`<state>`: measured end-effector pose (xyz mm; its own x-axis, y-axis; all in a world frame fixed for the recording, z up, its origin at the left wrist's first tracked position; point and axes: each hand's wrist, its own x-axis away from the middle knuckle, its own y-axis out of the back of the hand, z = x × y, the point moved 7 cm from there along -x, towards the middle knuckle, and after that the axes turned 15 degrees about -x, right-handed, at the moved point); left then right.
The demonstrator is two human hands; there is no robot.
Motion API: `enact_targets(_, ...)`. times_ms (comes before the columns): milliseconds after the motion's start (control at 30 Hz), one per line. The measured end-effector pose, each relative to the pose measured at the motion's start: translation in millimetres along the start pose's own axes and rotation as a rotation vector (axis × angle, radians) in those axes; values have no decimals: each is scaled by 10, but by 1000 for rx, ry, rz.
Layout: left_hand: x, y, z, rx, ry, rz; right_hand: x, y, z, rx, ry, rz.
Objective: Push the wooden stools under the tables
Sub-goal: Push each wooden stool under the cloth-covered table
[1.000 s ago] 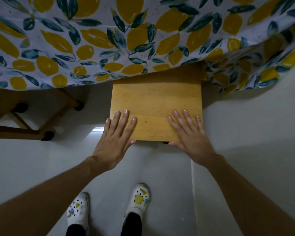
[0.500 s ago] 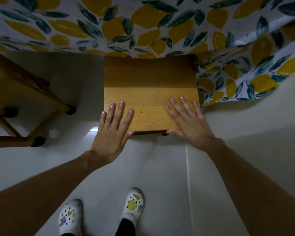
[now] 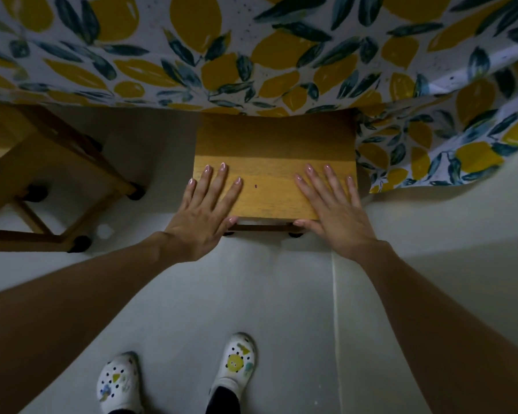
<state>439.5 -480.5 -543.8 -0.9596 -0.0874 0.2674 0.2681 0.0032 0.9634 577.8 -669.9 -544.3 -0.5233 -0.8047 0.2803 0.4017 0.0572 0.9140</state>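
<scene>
Since 1.0 s ago the wooden stool sits with more of its seat shadowed beneath the lemon-print tablecloth, while the neighbouring stool at left shows more of its seat and legs in view.

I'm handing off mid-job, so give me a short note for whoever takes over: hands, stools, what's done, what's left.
Left hand and right hand: both flat and open on the near part of the stool seat, gripping nothing.
Stool: far edge under the lemon-print tablecloth; near part and front feet out on the floor.
Second stool: at left, partly under the cloth.
Left: push this stool fully under, then check the other.
</scene>
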Motion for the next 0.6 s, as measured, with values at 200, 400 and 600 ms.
enact_targets(200,2,-15,28,12,-10,50,-9,17,65,-30,-53,67)
enact_targets(400,86,205,193,187,-143,181,-13,62,503,-197,-299,53)
enact_targets(600,703,258,1053,391,161,-121,-325,34,1628,-307,-240,-116)
